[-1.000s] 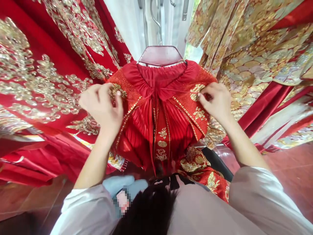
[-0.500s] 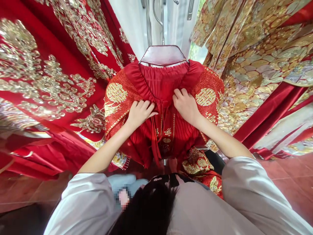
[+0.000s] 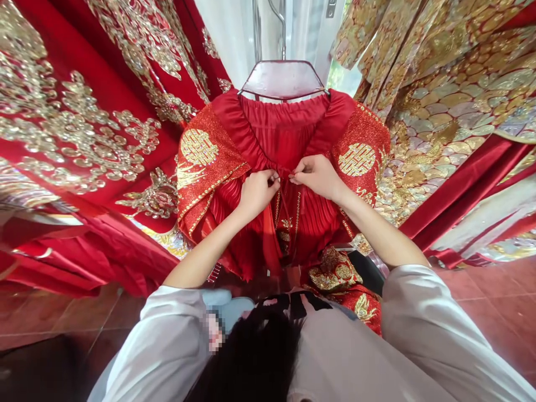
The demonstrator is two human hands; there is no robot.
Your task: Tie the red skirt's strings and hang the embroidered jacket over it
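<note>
A red garment with a gathered neckline hangs in front of me on a hanger. Its pleated front falls below the neck. Over the shoulders lies a glittering red layer with round gold emblems. A thin red drawstring hangs at the middle of the neckline. My left hand pinches it from the left, thumb and fingertips together. My right hand pinches the string from the right, a small gap away from the left fingertips. The exact pinch points are partly hidden by fingers.
Red dresses with silver beading hang close on the left. A gold scale-patterned garment hangs on the right. Low in front of me lies folded red and gold cloth, beside something black. The floor is red tile.
Both hands have moved from lying on the neckline's two sides to its middle, closing into pinches on the drawstring. The garment appears slightly higher in view.
</note>
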